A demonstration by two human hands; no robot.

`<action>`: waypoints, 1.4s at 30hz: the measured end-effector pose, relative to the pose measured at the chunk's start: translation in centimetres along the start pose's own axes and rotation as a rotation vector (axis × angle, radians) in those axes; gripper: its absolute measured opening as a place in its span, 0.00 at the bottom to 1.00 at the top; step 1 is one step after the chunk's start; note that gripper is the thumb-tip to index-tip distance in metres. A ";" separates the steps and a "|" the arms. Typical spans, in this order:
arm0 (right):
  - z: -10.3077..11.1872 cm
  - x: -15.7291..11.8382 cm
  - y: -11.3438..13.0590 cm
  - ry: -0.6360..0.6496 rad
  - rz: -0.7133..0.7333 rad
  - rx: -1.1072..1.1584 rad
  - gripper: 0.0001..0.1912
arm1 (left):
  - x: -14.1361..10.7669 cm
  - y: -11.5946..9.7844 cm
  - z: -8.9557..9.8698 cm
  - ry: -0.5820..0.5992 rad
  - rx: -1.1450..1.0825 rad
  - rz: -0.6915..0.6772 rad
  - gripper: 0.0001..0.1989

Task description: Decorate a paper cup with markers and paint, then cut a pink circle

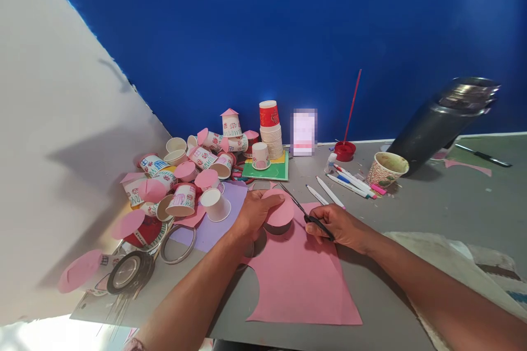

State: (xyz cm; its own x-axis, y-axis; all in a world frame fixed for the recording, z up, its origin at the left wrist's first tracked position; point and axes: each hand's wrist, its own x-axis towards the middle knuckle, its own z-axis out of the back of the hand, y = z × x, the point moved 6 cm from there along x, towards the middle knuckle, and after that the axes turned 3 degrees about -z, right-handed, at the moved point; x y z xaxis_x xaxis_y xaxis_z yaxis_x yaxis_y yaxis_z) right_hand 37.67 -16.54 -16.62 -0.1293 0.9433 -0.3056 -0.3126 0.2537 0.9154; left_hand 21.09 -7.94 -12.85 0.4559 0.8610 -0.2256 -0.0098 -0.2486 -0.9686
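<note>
Between the thumb and fingers of my left hand (256, 214) is a round pink paper disc (280, 209). My right hand (335, 226) grips the dark handles of a pair of scissors (303, 209), whose blades point up and left beside the disc's right edge. Below both hands lies a larger pink paper sheet (298, 279), with round pieces cut out of its left side. Purple paper (206, 233) rests to the left of my left hand, and a plain white paper cup (215, 204) stands on it.
Decorated paper cups (181, 200) with pink paper tops are heaped at the left. Behind stands a stack of cups (272, 140). Markers (349, 182), a patterned cup (387, 169) and a tilted black flask (444, 120) are at the right. A cloth (448, 269) lies near my right forearm.
</note>
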 end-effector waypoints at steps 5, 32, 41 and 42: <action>-0.1 0.1 -0.4 0.003 -0.008 0.012 0.29 | 0.1 0.1 0.1 -0.002 0.006 0.002 0.17; -0.1 -0.1 -0.1 0.006 -0.020 0.012 0.29 | 0.0 -0.1 -0.1 -0.007 0.005 0.021 0.18; -0.2 0.0 -0.2 0.009 -0.002 -0.022 0.31 | 0.1 0.1 0.0 -0.012 -0.015 0.021 0.17; -0.2 0.0 -0.3 0.011 -0.005 -0.021 0.30 | 0.1 0.1 0.0 -0.012 -0.017 0.021 0.17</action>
State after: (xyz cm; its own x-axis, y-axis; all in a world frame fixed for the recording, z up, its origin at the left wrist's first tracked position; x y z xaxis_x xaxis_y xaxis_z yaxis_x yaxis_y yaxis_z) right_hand 37.58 -16.66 -16.89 -0.1380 0.9396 -0.3133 -0.3332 0.2538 0.9080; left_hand 21.20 -7.86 -13.01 0.4447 0.8609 -0.2470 -0.0041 -0.2738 -0.9618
